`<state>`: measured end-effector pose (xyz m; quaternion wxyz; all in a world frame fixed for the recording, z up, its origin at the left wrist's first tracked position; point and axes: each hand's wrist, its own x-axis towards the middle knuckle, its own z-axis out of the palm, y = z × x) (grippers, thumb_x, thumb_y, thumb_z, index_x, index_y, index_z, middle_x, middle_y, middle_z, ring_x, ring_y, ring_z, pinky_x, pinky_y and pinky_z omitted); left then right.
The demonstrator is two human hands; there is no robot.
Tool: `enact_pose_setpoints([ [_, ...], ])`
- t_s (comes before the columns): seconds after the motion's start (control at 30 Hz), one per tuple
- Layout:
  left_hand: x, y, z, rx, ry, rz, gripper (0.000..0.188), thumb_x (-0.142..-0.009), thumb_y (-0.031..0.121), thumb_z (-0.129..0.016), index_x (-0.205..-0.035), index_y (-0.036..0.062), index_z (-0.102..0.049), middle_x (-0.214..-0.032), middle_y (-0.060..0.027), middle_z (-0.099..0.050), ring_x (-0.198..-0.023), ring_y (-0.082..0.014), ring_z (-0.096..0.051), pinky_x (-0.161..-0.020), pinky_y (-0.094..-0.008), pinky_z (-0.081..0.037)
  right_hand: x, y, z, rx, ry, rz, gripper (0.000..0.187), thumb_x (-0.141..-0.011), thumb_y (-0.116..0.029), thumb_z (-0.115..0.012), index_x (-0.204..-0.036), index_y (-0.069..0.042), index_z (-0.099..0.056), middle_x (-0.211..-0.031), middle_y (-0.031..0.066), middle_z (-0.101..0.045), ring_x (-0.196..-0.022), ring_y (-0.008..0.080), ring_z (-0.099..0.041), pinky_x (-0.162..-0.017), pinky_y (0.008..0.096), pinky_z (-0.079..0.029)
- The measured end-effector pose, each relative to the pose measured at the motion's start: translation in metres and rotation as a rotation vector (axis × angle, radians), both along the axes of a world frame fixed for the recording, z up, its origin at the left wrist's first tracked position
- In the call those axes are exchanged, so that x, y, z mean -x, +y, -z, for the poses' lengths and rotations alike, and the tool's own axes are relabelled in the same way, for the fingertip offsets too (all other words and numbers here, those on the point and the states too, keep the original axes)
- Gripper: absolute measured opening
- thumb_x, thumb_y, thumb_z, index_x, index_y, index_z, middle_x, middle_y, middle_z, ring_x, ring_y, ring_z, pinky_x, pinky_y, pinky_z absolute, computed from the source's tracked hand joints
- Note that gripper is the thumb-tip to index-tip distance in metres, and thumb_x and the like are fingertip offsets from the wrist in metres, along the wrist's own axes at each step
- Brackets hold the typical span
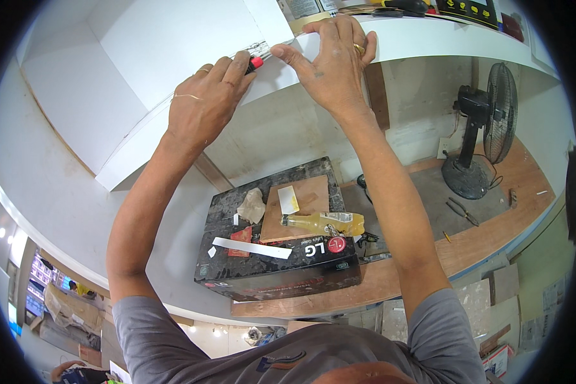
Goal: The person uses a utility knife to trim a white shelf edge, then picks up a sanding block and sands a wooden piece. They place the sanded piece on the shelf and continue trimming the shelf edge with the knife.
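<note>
The left hand (pixel 208 99) curls snugly around a red-and-black tool (pixel 256 63) at the front of the white shelf (pixel 441 37), likely for control, while the right hand (pixel 336 61), thumb spread wide and nothing visibly grasped, seemingly braces that edge.

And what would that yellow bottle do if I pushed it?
The bottle might roll, since it looks rounded and lies on its side on the flat board. It may feel heavyish, because its yellow colour suggests it's filled.
</note>
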<state>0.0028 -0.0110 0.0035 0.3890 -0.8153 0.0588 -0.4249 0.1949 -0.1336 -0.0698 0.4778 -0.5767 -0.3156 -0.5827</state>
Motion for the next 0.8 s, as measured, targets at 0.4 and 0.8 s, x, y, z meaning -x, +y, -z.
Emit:
enact_pose_setpoints([
  [0.4,0.0,0.001,-0.001,-0.008,-0.003,-0.015,0.037,-0.102,0.03,-0.07,-0.133,0.0104,-0.064,-0.098,-0.0063,-0.074,-0.084,-0.0249,-0.075,-0.07,-0.0383,-0.062,0.001,0.001,0.0,-0.013,-0.017,-0.023,0.081,-0.089,-0.079,-0.067,-0.115,-0.002,-0.071,-0.124,0.0159,-0.056,-0.14,0.0337,-0.035,-0.117,0.0675,-0.004],
  [0.8,0.0,-0.004,-0.004,0.022,0.018,-0.029,0.033,-0.104,0.03,-0.068,-0.13,0.0101,-0.065,-0.098,-0.0075,-0.074,-0.085,-0.0281,-0.075,-0.072,-0.0408,-0.061,0.012,-0.006,-0.004,-0.05,0.025,-0.088,0.072,-0.087,-0.07,-0.073,-0.118,-0.005,-0.068,-0.123,0.016,-0.056,-0.138,0.0364,-0.039,-0.117,0.0692,-0.01],
])
